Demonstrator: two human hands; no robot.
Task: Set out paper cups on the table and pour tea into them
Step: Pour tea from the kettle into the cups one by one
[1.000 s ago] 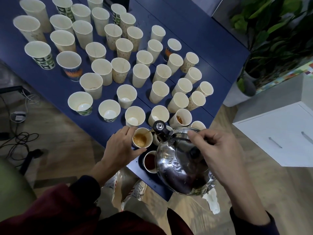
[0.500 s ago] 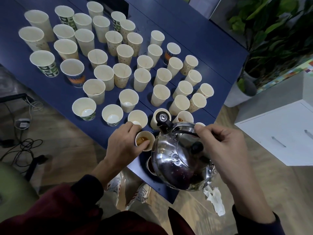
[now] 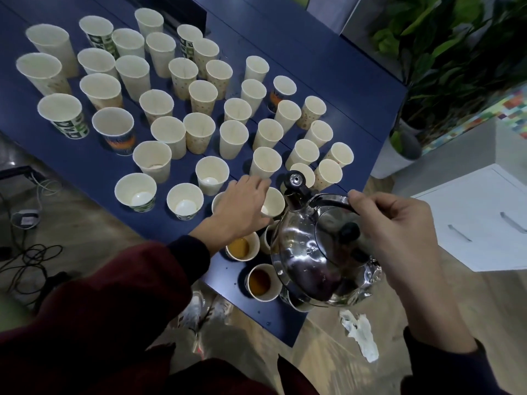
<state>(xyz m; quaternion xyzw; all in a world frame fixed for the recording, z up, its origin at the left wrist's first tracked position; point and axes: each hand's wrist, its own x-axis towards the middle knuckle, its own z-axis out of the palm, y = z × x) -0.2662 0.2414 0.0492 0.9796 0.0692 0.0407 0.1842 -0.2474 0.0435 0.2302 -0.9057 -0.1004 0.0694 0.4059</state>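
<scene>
The left hand (image 3: 242, 208) is stretched forward, palm down, with its fingers nearly straight and apart over the rims of two empty white paper cups (image 3: 275, 206); no cup is seen to be clasped. The right hand (image 3: 399, 232) is clamped round the dark arched handle (image 3: 332, 198) of the round polished steel kettle (image 3: 316, 252). The kettle is held above the table's near corner, at four o'clock from the left hand, with its spout toward twelve.

The next cup is judged to be under selection. It is best taken lightly by its wall, since thin paper buckles, and drawn close under the spout before the kettle is tipped. The pour should be kept slow, and the sleeve kept off the filled cups at six o'clock.

One kettle is counted. Tea is plainly seen in two cups, an orange-filled cup (image 3: 241, 248) and a darker-filled cup (image 3: 259, 280). At least two more are half hidden by the kettle, their contents unclear. About thirty-nine tealess cups (image 3: 233, 136) are spread over the dark blue table (image 3: 313, 67) from ten to one o'clock. One crumpled white tissue (image 3: 359, 332) lies on the floor at five o'clock.
</scene>
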